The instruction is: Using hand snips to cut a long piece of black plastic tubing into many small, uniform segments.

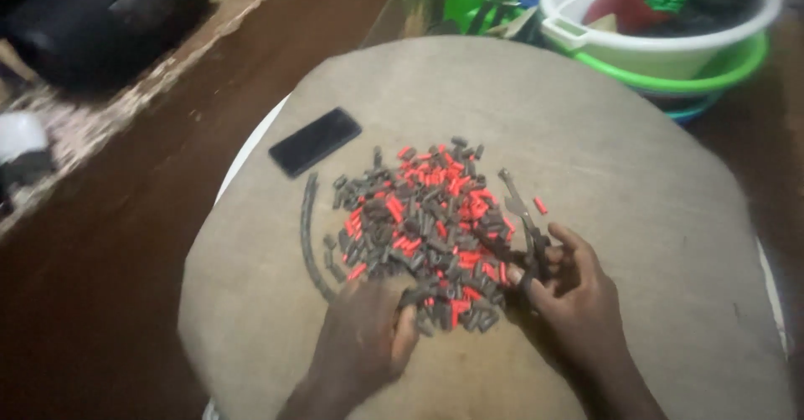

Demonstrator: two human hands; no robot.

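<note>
Left hand pinches at near edge of the pile of red and grey sleeve pieces, grip contents unclear. Right hand closed on pliers. Advise picking single pieces, steady tool. Phone beyond on cloth-covered surface.

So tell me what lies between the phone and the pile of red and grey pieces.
In the head view, between the phone and the pile lies only bare grey cloth; a dark curved strip runs lower, left of the pile.
</note>
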